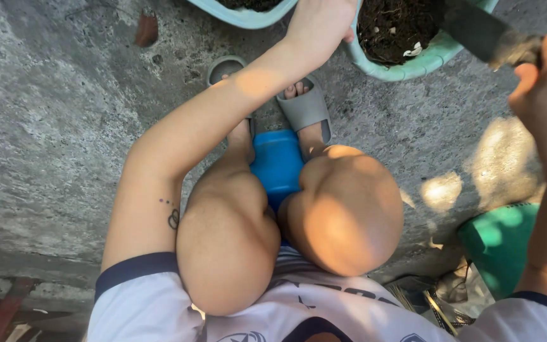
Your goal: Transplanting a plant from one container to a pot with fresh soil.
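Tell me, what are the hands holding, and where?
The right hand grips a dark-bladed tool by its handle. The left hand holds the light-green pot at its rim.

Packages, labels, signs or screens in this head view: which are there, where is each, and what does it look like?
Dark wrapper: on the ground at lower right beside the green container, crumpled, black with yellowish stripes; what it is stays unclear.
Shirt emblems: bottom edge, on the white shirt, small dark blue badge shapes, partly cut off.
No signs or screens show.
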